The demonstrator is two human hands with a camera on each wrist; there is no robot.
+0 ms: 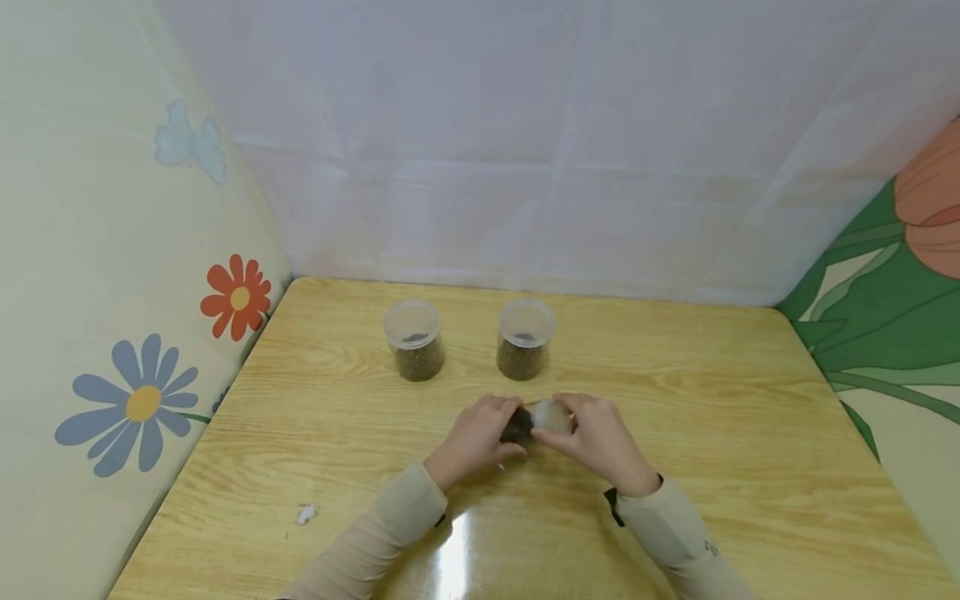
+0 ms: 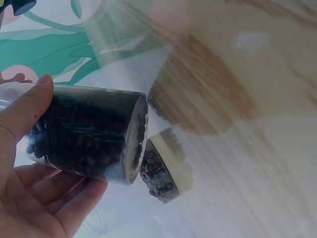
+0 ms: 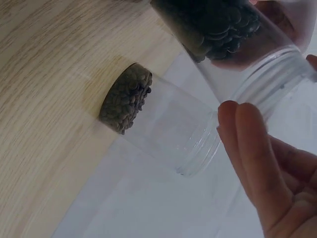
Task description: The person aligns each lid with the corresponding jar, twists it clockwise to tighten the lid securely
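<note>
A clear plastic jar with dark beans inside is held tilted over on its side above the table, its pale lid end toward the right. My left hand grips the bean-filled body, with the thumb on one side in the left wrist view and the fingers on the other. My right hand holds the lid end between thumb and fingers. In the right wrist view the fingertips touch the ribbed ring at that end; whether the lid is loose I cannot tell.
Two similar clear jars, a left one and a right one, stand upright behind the hands, each partly filled with beans. The wood-grain table meets a pale cloth at the back and flower-printed side panels.
</note>
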